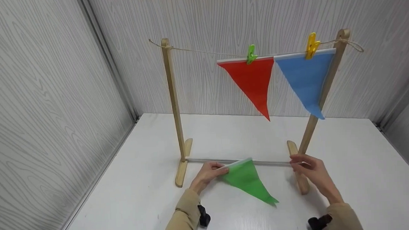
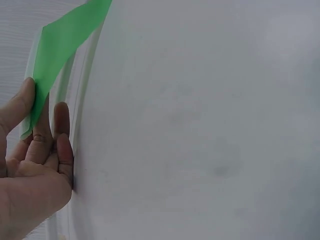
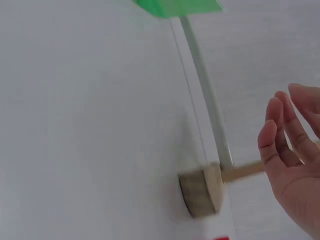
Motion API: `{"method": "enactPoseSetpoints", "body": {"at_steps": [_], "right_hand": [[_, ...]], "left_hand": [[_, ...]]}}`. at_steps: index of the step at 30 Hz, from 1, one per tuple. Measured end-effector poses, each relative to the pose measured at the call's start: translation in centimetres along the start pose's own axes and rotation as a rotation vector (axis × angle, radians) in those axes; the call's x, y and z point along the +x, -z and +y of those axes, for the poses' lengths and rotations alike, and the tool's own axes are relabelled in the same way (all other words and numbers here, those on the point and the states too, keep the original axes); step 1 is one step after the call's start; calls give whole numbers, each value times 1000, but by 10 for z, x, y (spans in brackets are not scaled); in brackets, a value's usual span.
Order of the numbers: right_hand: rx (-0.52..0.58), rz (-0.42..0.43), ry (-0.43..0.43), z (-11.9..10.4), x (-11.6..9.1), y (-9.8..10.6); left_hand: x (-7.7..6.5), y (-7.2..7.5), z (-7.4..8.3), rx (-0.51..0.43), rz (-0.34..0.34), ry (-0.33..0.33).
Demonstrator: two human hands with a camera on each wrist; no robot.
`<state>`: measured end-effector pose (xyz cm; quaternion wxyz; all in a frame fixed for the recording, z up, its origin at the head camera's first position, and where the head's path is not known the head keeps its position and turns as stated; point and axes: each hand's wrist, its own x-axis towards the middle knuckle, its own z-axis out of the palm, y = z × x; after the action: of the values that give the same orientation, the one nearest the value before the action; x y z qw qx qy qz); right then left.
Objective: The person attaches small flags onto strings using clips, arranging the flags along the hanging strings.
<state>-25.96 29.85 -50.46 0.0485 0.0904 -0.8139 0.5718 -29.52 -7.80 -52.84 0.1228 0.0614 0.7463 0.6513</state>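
Observation:
My left hand [image 1: 208, 174] pinches a green triangular pennant [image 1: 246, 178] by one end of its white top strip, thumb on one face and fingers behind. The pennant hangs over the white table, its point toward the front right. In the left wrist view, the thumb [image 2: 22, 102] presses on the strip near the corner. My right hand [image 1: 315, 175] hovers beside the base of the right wooden post [image 1: 310, 133], fingers loosely bent with nothing between them. Up on the string [image 1: 205, 51], a green clip [image 1: 251, 55] holds a red pennant [image 1: 254, 79] and a yellow clip [image 1: 312, 46] holds a blue pennant [image 1: 303, 77].
A left wooden post [image 1: 174, 99] carries the string's other end. Wooden feet [image 1: 181, 172] support both posts, and a pale rod [image 1: 270, 162] joins them low down. Wood-grain panels [image 1: 203, 81] enclose the white table [image 1: 125, 199] at the back and sides.

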Motion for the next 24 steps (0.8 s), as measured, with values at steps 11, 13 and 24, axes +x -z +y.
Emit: {"method": "enactPoseSetpoints", "body": {"at_steps": [11, 13, 24], "right_hand": [[-224, 38, -224, 24, -33, 69], [-265, 21, -240, 28, -37, 73], [-231, -59, -405, 43, -44, 85]], "left_hand": [[0, -1, -2, -19, -6, -22], [-1, -1, -2, -12, -6, -25], [-1, -1, -1, 6, 3, 2]]}}
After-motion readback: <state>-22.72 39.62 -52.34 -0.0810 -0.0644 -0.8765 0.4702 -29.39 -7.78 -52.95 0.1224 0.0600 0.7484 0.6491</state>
